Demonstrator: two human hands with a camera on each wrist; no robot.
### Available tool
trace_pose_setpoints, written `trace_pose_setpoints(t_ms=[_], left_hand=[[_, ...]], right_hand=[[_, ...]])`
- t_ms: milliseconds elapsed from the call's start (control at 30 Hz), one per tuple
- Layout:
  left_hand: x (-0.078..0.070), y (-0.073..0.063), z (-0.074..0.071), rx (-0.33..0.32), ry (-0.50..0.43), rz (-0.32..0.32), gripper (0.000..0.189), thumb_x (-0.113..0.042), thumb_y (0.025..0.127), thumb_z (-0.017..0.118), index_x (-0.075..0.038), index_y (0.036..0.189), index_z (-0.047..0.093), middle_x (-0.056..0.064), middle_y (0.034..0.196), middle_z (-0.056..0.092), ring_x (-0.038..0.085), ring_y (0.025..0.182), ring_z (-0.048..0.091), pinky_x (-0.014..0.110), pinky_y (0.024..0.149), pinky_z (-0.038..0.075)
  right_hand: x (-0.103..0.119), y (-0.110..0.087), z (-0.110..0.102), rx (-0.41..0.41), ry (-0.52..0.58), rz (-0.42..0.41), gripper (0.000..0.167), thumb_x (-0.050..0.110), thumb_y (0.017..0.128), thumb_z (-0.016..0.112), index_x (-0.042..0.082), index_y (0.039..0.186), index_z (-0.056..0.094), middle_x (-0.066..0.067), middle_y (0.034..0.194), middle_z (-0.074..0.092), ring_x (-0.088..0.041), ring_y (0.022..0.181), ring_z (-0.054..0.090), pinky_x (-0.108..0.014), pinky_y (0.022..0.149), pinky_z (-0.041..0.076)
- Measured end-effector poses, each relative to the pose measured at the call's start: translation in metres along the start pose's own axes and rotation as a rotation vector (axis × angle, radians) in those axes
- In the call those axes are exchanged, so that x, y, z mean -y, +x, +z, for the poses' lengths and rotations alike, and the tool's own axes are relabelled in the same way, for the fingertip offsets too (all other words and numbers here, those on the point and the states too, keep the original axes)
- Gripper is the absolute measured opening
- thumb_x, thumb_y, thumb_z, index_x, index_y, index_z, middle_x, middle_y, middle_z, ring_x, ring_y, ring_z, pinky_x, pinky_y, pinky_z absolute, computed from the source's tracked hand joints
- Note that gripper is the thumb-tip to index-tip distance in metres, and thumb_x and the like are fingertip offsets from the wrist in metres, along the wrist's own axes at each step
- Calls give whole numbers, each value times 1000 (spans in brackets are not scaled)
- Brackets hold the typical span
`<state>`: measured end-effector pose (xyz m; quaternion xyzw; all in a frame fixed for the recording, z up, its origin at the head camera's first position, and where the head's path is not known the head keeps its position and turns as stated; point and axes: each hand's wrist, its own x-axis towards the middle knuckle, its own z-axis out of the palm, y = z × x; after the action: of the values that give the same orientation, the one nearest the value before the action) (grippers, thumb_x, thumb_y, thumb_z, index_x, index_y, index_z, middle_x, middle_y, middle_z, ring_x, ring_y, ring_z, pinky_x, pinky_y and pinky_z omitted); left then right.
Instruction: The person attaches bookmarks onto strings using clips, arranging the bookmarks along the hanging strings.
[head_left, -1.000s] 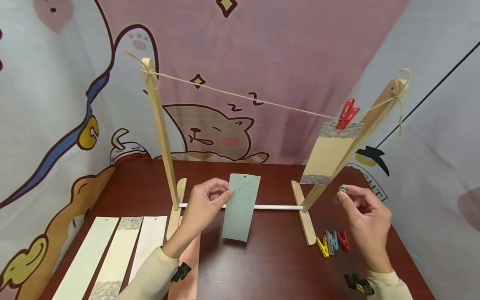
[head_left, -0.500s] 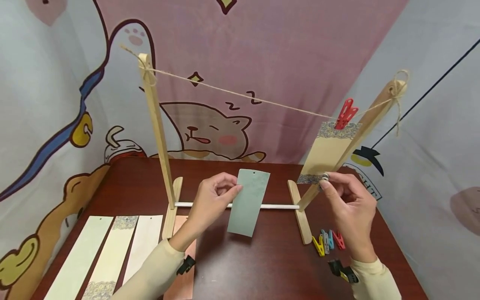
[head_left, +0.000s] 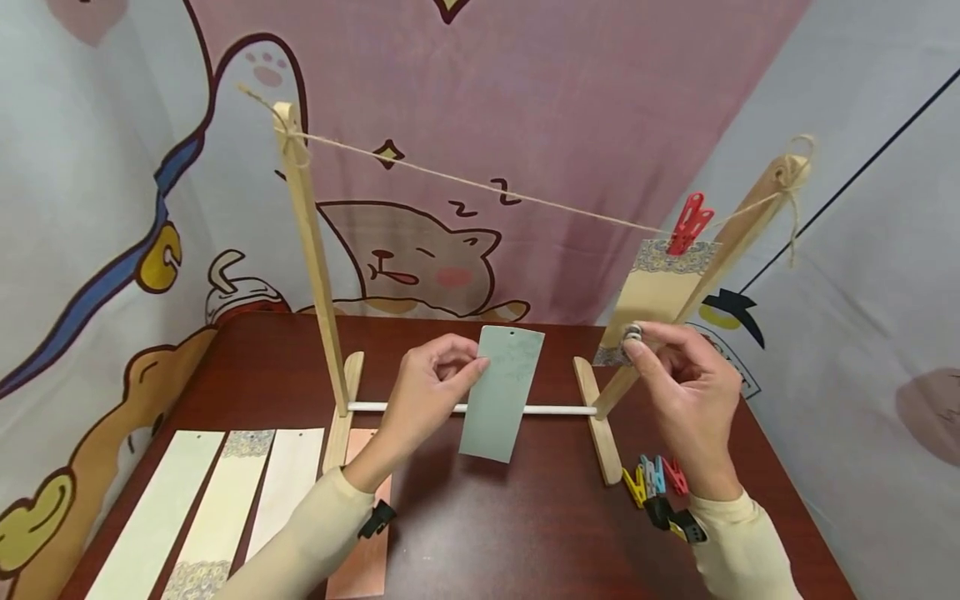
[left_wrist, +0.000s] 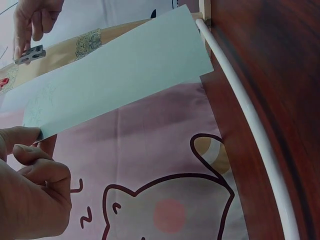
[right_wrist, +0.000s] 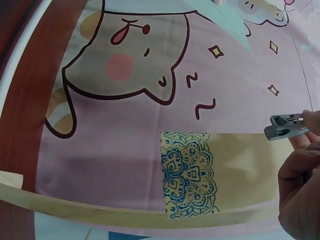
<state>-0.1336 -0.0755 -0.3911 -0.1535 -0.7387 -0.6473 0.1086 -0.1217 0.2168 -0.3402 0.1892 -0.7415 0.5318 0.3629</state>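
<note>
My left hand [head_left: 427, 390] pinches a pale green paper strip [head_left: 502, 396] by its left edge, near the top. The strip hangs upright in front of the white crossbar, with a small hole at its upper end. Between thumb and index finger of my right hand [head_left: 690, 396] is a grey clothespin [right_wrist: 287, 127]. This hand is in front of a cream strip with blue lace bands [head_left: 660, 287], which hangs from a twine line [head_left: 480, 190] under a red clothespin [head_left: 688, 223]. A clear gap separates the green strip from the grey clothespin.
Wooden posts [head_left: 311, 242] on feet carry the twine, with a white rod [head_left: 558, 410] between them low down. Several paper strips [head_left: 153, 508] lie at the left. Several clothespins [head_left: 636, 485] lie beside the right foot. A printed curtain [head_left: 570, 100] stands behind the table.
My right hand has moved left and up with the grey clothespin, now overlapping the hanging cream strip in the head view. The green strip has shifted slightly right and up in my left hand.
</note>
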Motion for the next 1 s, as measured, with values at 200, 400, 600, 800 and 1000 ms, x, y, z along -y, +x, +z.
trace_pose_setpoints(t_ms=[200,400,600,800,1000], left_hand=[[-2,7,-1,-15,-8,53,7,-4,98,81,-1,103,77,3,83,74,10,58,42,23,54,33],[-8,14,1,-12,-13,89,8,-5,99,81,-1,104,77,1,81,72,12,58,40,24,54,31],[-12,22,4,-17,-19,125,8,-5,98,81,-2,104,77,2,83,74,12,58,41,24,53,32],[-18,29,7,-11,-26,142,7,-5,99,80,-1,103,77,1,83,73,13,59,42,25,55,33],[-22,33,8,-10,-14,152,8,-6,99,80,-1,104,77,1,84,74,16,61,43,25,56,34]], right_hand=[[-4,11,6,-15,187,36,23,-18,89,77,-18,112,74,-2,74,65,-7,52,42,-21,49,28],[3,21,10,-27,288,28,22,-18,89,77,-20,111,73,-7,92,78,-6,52,51,-20,49,30],[13,30,17,-23,329,4,22,-13,90,79,-20,110,74,-12,95,79,-7,53,60,-18,47,31],[19,38,20,-24,367,-1,21,-13,91,78,-20,110,74,-13,99,79,-8,53,60,-19,46,33],[25,42,24,-39,432,15,25,-9,93,80,-21,113,72,-16,94,76,-9,46,44,-21,44,29]])
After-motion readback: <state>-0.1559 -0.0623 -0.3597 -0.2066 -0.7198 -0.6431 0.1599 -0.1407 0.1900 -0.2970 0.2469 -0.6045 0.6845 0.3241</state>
